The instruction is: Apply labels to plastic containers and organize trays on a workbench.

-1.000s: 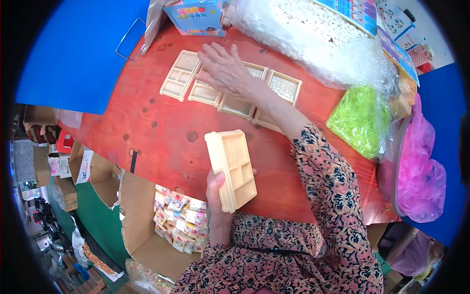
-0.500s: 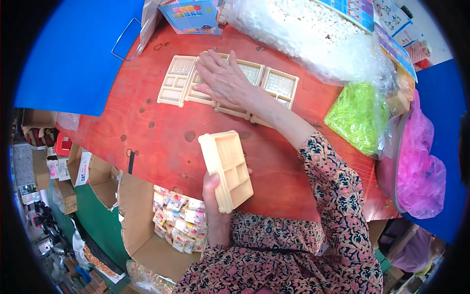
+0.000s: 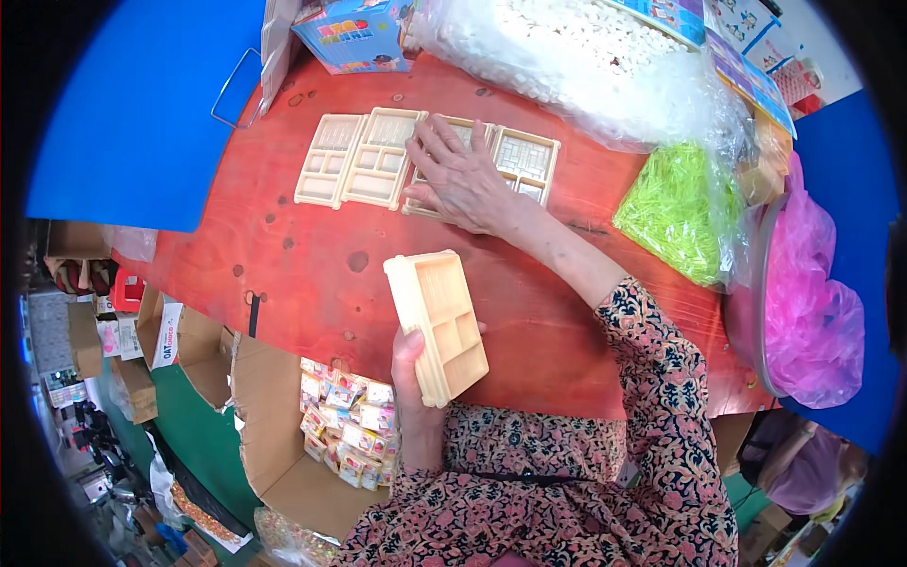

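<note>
My left hand (image 3: 409,370) grips a stack of cream plastic compartment trays (image 3: 444,326), held tilted over the near edge of the table. Farther off, several like trays lie side by side in a row. My right hand (image 3: 465,185) rests with its fingers apart on the third tray (image 3: 453,127), hiding much of it. Left of that hand are the leftmost tray (image 3: 329,163) and the second tray (image 3: 382,156). The rightmost tray (image 3: 527,157), with a patterned panel showing, is partly covered by my right wrist.
The red wooden table (image 3: 293,255) carries a blue printed box (image 3: 354,38), a clear bag of white pieces (image 3: 557,71) and a bag of bright green strips (image 3: 673,217). Pink plastic (image 3: 808,302) fills a tub at the right. Below left stands a cardboard box (image 3: 283,425) with small packets.
My right hand has moved right along the row, uncovering the second tray. The trays now sit in a more even line. My left hand keeps its stack in nearly the same place.
</note>
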Available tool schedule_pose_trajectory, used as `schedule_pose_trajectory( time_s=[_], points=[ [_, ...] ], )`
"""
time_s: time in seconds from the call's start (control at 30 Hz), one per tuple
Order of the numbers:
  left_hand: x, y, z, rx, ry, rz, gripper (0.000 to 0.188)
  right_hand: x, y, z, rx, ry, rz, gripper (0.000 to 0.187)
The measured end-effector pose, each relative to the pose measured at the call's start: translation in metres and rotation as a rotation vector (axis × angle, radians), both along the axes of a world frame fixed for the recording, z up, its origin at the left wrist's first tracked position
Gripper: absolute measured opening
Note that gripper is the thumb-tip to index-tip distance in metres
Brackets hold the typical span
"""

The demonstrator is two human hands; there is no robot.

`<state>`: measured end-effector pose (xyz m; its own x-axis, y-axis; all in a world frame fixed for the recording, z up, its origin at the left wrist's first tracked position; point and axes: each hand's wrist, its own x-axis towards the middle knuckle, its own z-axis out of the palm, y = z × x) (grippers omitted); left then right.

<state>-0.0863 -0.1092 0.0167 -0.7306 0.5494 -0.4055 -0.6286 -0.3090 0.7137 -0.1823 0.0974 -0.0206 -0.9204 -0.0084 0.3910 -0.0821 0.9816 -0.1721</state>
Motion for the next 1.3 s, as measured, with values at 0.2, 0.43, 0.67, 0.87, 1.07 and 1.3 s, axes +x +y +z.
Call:
schedule_pose_trajectory(
  time_s=[0.2, 0.43, 0.67, 0.87, 1.07, 1.3],
  points=[
    [0.002, 0.004, 0.007, -0.005, -0.007, 0.005, 0.064, -0.009, -0.008, 0.004, -0.020, 0.055, 0.043, 0.061],
    [0.001, 0.012, 0.016, -0.074, 0.043, 0.025, 0.070, 0.017, 0.002, 0.016, -0.062, 0.026, -0.039, 0.061],
    [0.002, 0.022, 0.021, -0.002, -0.018, 0.002, 0.061, 0.083, 0.010, 0.030, -0.043, -0.064, -0.262, 0.057],
    [0.006, 0.034, 0.019, -0.020, 0.042, 0.026, 0.051, 0.138, -0.004, 0.090, -0.797, -0.249, -0.051, 0.026],
    [0.012, 0.039, 0.012, -0.027, 0.220, 0.039, 0.044, 0.169, -0.027, 0.093, -1.486, -0.420, 0.041, 0.014],
    [0.023, 0.054, 0.023, -0.133, 0.325, 0.108, 0.049, 0.176, -0.014, 0.086, -1.461, -0.475, -0.027, 0.016]
  ],
)
